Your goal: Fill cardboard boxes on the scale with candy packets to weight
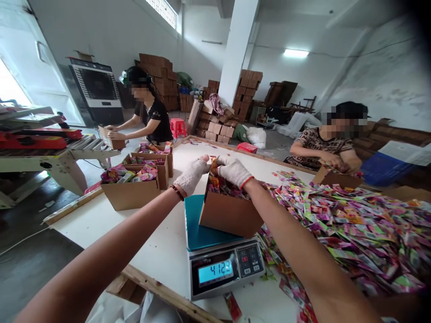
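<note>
A brown cardboard box (pixel 229 214) full of colourful sachets stands on the teal platform of a digital scale (pixel 220 260), whose display is lit. Both my hands wear white knit gloves and meet over the far edge of the box. My left hand (pixel 191 175) and my right hand (pixel 233 171) are closed together around a small bunch of sachets (pixel 213 164) just above the box.
A big heap of loose sachets (pixel 350 224) covers the white table (pixel 158 242) on my right. Three filled boxes (pixel 132 186) stand at left. Two other people work at the table, one at the far left (pixel 150 112), one at the right (pixel 332 143). A conveyor machine (pixel 43 143) stands left.
</note>
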Available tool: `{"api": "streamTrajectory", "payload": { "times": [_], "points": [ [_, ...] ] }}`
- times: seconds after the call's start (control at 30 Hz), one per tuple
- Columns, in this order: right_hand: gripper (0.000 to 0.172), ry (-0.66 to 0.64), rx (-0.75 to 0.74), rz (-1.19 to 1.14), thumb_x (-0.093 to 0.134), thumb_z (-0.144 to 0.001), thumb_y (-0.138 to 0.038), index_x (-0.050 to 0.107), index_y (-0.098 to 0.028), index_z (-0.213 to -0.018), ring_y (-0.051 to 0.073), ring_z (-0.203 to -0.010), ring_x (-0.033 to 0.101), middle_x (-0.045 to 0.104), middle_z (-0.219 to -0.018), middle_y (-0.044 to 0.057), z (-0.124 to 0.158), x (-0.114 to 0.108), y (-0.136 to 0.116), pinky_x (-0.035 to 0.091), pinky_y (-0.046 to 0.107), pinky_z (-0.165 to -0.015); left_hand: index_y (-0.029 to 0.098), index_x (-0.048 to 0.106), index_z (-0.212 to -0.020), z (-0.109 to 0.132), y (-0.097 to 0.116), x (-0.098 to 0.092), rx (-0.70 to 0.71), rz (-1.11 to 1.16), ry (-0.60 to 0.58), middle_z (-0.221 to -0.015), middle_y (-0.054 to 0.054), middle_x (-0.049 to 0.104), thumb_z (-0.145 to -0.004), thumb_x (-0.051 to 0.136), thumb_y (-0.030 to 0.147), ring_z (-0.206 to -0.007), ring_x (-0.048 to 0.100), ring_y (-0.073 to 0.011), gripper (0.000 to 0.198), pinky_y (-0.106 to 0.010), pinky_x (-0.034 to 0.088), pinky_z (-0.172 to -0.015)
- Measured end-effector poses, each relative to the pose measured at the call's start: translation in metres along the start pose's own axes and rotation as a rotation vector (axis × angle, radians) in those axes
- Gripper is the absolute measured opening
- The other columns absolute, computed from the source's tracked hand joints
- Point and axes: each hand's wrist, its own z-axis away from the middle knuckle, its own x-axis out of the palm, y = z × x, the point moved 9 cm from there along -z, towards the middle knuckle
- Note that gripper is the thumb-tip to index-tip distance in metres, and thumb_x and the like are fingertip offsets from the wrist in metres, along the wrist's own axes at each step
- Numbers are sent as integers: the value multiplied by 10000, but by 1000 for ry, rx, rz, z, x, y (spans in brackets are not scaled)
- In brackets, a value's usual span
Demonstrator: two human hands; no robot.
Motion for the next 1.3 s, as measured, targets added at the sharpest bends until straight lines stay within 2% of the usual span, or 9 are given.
{"api": "streamTrajectory", "payload": {
  "times": [0.17, 0.27, 0.4, 0.5, 0.63, 0.87, 1.07, 1.2, 1.3],
  "points": [
    [126, 224, 59, -155, 620, -835, -127, 701, -167, -923, 125, -581, 598, 694, -750, -2, 13, -47, -10, 484, 241, -523, 163, 567, -1156, 20, 12, -23, -107, 251, 181, -1120, -122, 711, -885, 641, 490, -874, 738, -175, 431, -334, 584, -910],
    [162, 435, -2, -125, 667, -881, -149, 728, -143, -1031, 138, -650, 654, 742, -860, 43, 50, -110, -17, 536, 265, -581, 155, 615, -1119, 36, 6, -37, -142, 275, 236, -1112, -104, 703, -851, 684, 484, -859, 723, -168, 430, -310, 560, -871],
    [285, 785, -63, 398, 788, -854, -138, 785, -84, -1134, 207, -995, 723, 780, -1098, 140, 126, -203, -13, 554, 368, -947, 157, 639, -1042, 67, -35, -67, -220, 222, 283, -1012, -72, 704, -805, 698, 465, -850, 709, -169, 393, -295, 537, -842],
    [356, 698, 237, 702, 799, -869, -169, 779, -102, -1218, 249, -1042, 719, 776, -1137, 177, 158, -228, 31, 530, 429, -982, 163, 639, -1000, 90, -79, -94, -384, 187, 368, -979, -71, 705, -773, 692, 422, -849, 701, -175, 348, -299, 532, -816],
    [670, 512, 531, 718, 874, -799, -212, 660, -95, -1423, 259, -1045, 686, 744, -1201, 196, 176, -212, 81, 510, 425, -971, 169, 643, -983, 85, -100, -107, -456, 114, 374, -993, -83, 705, -758, 682, 407, -848, 690, -178, 330, -288, 521, -764],
    [460, 479, 114, 504, 736, -880, -246, 707, -85, -1310, 218, -1001, 666, 734, -1196, 156, 145, -162, 52, 501, 376, -971, 179, 624, -986, 27, -66, -53, -364, 16, 200, -999, -72, 679, -795, 671, 434, -791, 646, -149, 322, -261, 482, -693],
    [432, 407, 60, 428, 745, -891, -437, 738, -135, -1199, 216, -868, 649, 739, -1048, 127, 147, -140, 42, 541, 381, -838, 193, 597, -983, -4, -61, -25, -382, 28, 195, -984, -75, 659, -858, 612, 453, -749, 615, -154, 289, -290, 486, -683],
    [393, 407, 61, 336, 688, -888, -392, 745, -132, -1177, 189, -777, 644, 753, -1032, 121, 154, -142, 44, 538, 336, -732, 185, 623, -998, 11, -6, -26, -34, -93, 242, -1001, -86, 673, -934, 486, 535, -828, 644, -172, 381, -318, 504, -759],
    [358, 382, -3, 253, 667, -885, -384, 747, -136, -1132, 210, -836, 680, 758, -987, 104, 143, -135, 37, 574, 366, -827, 183, 654, -871, 48, 52, 9, 324, -518, 25, -854, -73, 673, -956, 421, 629, -825, 650, -201, 510, -361, 512, -822]
  ]
}}
